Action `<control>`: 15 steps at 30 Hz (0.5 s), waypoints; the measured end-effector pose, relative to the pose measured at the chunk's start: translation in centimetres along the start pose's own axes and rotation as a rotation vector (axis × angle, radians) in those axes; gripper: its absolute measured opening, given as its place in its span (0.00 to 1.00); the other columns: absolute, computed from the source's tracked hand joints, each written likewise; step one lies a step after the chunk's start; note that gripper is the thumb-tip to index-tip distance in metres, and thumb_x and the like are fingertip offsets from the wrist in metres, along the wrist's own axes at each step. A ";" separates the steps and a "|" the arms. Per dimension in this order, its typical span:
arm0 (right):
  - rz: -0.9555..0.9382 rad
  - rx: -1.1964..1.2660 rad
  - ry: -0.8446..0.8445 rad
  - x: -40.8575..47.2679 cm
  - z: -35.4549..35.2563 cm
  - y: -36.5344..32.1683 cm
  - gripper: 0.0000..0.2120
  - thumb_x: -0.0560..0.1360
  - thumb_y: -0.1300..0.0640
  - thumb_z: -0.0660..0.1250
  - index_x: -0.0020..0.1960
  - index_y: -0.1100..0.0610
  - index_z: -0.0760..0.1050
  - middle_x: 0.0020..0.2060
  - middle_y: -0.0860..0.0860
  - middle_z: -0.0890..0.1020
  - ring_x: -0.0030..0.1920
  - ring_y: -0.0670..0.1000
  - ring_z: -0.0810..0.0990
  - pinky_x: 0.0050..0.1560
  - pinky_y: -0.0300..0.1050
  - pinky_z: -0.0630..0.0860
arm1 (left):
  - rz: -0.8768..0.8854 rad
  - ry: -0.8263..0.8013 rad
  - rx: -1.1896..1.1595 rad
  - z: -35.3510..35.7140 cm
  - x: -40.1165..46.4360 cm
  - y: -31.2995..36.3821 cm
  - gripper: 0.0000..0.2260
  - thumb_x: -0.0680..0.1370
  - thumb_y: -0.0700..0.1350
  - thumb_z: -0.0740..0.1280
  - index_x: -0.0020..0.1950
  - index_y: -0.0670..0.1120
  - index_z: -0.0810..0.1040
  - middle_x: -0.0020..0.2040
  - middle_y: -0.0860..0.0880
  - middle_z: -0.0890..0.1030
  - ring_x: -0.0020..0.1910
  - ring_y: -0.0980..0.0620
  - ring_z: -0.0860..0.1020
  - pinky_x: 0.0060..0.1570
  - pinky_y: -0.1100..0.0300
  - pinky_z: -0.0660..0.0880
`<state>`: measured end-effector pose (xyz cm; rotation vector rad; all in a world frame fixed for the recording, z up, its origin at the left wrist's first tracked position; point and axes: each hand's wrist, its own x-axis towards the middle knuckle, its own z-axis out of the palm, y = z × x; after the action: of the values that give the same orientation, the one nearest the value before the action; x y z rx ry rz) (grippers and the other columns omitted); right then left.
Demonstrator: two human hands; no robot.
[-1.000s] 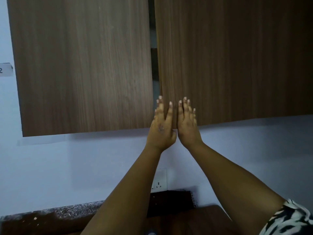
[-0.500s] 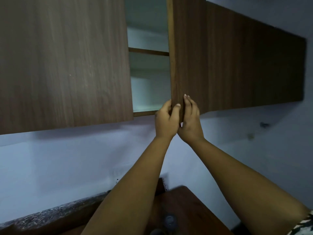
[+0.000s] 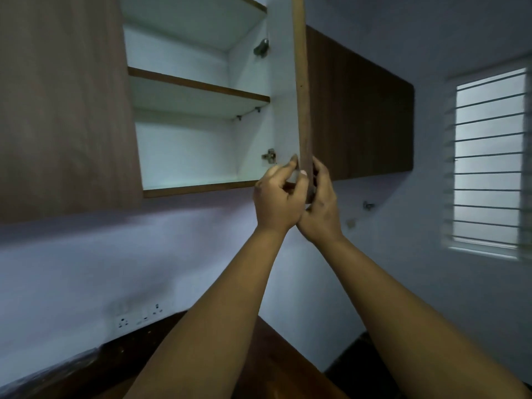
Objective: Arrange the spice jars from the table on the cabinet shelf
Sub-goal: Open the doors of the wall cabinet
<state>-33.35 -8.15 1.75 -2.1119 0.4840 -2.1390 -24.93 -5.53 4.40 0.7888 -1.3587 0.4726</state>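
A wooden wall cabinet hangs above me with its right door (image 3: 302, 90) swung out, seen edge-on. My left hand (image 3: 277, 197) and my right hand (image 3: 321, 203) both grip the lower corner of that door, one on each side. Inside, the white bottom shelf (image 3: 190, 180) and the middle shelf (image 3: 198, 87) stand bare. No spice jars are in view. The brown table (image 3: 276, 349) shows low in the frame behind my forearms.
The left cabinet door (image 3: 63, 105) stays shut. A further dark cabinet front (image 3: 362, 110) runs to the right. A barred window (image 3: 489, 162) is on the right wall, wall sockets (image 3: 141, 315) sit above a dark speckled counter (image 3: 57, 372).
The right door has swung from nearly shut to wide open, pulled by both hands, which went from flat on the door to gripping its corner. The inside shelves are exposed.
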 end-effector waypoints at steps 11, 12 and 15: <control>0.057 -0.167 -0.017 2.4 -11.4 6.4 0.26 0.79 0.55 0.65 0.73 0.60 0.61 0.54 0.51 0.81 0.47 0.46 0.82 0.46 0.33 0.79 | -0.080 -0.081 -0.075 13.0 -1.4 3.4 0.29 0.75 0.59 0.62 0.73 0.47 0.71 0.62 0.48 0.73 0.61 0.52 0.74 0.53 0.66 0.75; 0.065 -0.186 -0.022 2.6 -12.2 7.1 0.26 0.79 0.55 0.65 0.73 0.61 0.60 0.55 0.53 0.81 0.48 0.46 0.82 0.46 0.34 0.79 | -0.082 -0.105 -0.053 14.0 -1.6 3.7 0.29 0.76 0.59 0.62 0.74 0.48 0.69 0.66 0.47 0.72 0.65 0.51 0.72 0.57 0.64 0.74; 0.135 -0.230 -0.025 3.1 -14.4 8.9 0.28 0.79 0.55 0.65 0.74 0.62 0.58 0.58 0.57 0.80 0.52 0.49 0.81 0.47 0.32 0.77 | -0.089 -0.221 0.075 16.9 -1.7 4.6 0.28 0.79 0.57 0.62 0.78 0.50 0.62 0.74 0.44 0.65 0.72 0.48 0.65 0.65 0.58 0.69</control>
<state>-49.07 -15.21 2.30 -2.1440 0.8810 -2.0672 -39.96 -14.66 4.13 0.9812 -1.5090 0.3761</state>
